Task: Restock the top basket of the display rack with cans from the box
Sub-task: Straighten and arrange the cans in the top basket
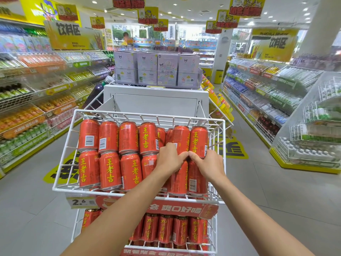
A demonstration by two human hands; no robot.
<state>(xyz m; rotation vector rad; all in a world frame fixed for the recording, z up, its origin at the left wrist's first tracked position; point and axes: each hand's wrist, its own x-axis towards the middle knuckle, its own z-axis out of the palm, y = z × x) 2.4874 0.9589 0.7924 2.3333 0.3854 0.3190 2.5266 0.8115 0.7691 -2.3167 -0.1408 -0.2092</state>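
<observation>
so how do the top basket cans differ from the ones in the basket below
The top basket cans bear blocky yellow characters; the lower basket cans bear brush-style ones. The left hand and right hand grip top basket cans; the lower basket cans are untouched, partly behind a red sign. Both are red with yellow lettering.

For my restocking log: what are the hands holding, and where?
The left hand and right hand each grip a red metal drink can by its top end, in the white wire basket.
</observation>
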